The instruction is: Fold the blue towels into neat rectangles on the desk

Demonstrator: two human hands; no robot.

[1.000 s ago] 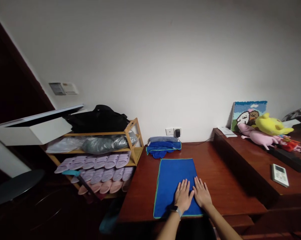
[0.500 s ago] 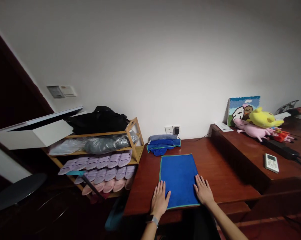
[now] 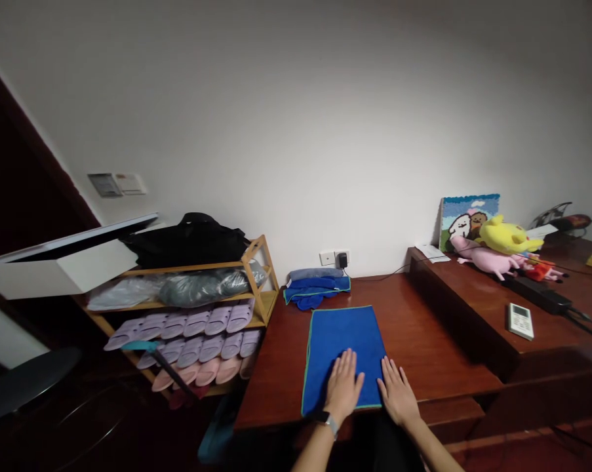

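A blue cloth with green edging (image 3: 337, 331) lies flat, in a neat rectangle, on the brown wooden table (image 3: 414, 328). My left hand (image 3: 343, 387) rests palm down on the cloth's lower middle, fingers stretched out. On the cloth's right edge lies my right hand (image 3: 398, 393), also flat with its fingers extended. Neither hand grips anything. Behind the cloth, against the wall, sits a loose pile of blue and grey cloths (image 3: 315, 288).
Left of the table stands a wooden rack (image 3: 262, 298) with lilac and pink slippers (image 3: 196, 322), bagged items and a black bag (image 3: 190, 241). On the raised right surface are plush toys (image 3: 507, 236), a white remote (image 3: 520, 321) and a black adapter (image 3: 539, 295). A plug (image 3: 343, 260) sits in the wall.
My left hand has moved right, from the cloth's left edge onto its middle. The right hand stays at the right edge. The view has shifted slightly.
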